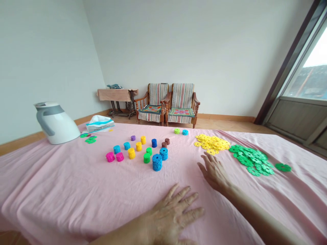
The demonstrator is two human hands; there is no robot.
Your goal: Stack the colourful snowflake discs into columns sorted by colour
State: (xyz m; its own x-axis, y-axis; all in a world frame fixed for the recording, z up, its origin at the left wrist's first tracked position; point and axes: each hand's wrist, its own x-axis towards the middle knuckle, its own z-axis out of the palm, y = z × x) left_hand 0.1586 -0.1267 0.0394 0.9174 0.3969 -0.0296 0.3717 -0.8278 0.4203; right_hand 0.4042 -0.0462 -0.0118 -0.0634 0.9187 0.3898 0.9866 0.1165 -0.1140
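Note:
My left hand (173,214) lies flat on the pink bedsheet (63,183), fingers spread, holding nothing. My right hand (214,172) rests on its fingertips farther up the sheet, also empty. Nearest to it is a loose pile of yellow plastic snowflake discs (212,143). A looser pile of green discs (251,160) spreads to its right, with a single green disc (283,167) beyond. Short stacks of discs in several colours stand left of my hands. The tallest, a blue stack (157,162), is closest to them and touches neither hand.
A white jug (56,123) lies tilted at the sheet's far left, beside a tissue box (99,124). Two wooden armchairs (166,103) stand beyond the bed, with a cloth-covered treadle table (117,98) to their left. A window (306,68) is at right.

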